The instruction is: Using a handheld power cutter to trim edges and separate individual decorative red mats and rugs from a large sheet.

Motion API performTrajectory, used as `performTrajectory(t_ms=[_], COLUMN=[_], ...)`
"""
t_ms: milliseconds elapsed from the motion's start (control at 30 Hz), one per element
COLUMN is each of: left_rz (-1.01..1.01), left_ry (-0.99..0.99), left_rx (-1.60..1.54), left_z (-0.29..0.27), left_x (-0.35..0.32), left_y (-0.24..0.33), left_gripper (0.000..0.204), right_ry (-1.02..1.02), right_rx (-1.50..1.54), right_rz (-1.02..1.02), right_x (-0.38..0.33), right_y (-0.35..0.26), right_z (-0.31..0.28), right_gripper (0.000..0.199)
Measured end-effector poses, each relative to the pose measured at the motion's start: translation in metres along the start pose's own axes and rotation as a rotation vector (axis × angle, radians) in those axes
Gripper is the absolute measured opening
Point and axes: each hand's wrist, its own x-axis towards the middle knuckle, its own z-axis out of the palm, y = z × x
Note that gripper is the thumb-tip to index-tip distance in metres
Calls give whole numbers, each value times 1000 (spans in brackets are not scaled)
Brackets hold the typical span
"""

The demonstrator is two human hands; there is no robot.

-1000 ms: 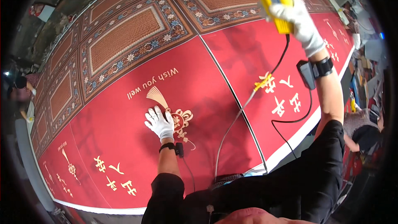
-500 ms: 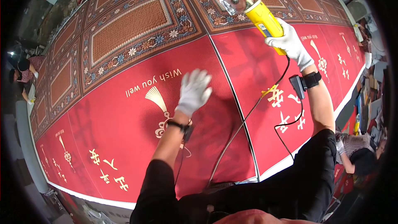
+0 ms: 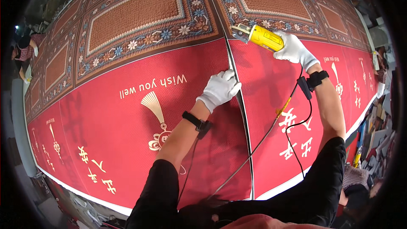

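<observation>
The white-gloved left hand (image 3: 219,87) is touching the red mat (image 3: 203,144) beside the dark seam (image 3: 244,114); whether it is pinching the edge, I cannot tell. The gloved right hand (image 3: 294,51) is gripping a yellow corded power tool (image 3: 266,38), its head pointing toward the seam near the brown patterned section (image 3: 135,12).

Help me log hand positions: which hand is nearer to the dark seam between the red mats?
Left. The left hand is at the seam, by its left edge; the right hand is off to the seam's right, holding a yellow corded cutter.
</observation>
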Motion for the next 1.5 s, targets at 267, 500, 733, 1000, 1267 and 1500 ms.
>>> performTrajectory(t_ms=[267, 500, 733, 1000, 1267, 1500], left_rz=[-13, 16, -297, -884, -929, -952], left_ry=[117, 106, 60, -53, -97, -56], left_rx=[-193, -74, 234, 867, 824, 797], left_z=[23, 32, -50, -75, -70, -70], left_x=[-8, -13, -20, -116, -117, -118], left_y=[-9, -8, -7, -66, -68, -70], left_gripper=[23, 18, 40, 74, 78, 79], right_ry=[-120, -119, -146, -118, -154, -173], right_rx=[-79, -30, -77, -171, -468, -530], right_rz=[50, 32, 86, -14, -68, -85], right_x=[36, 50, 46, 56, 70, 76], right_y=[1, 21, 30, 19, 19, -5], right_z=[18, 33, 31, 37, 24, 18], right_gripper=[63, 59, 62, 65, 70, 64])
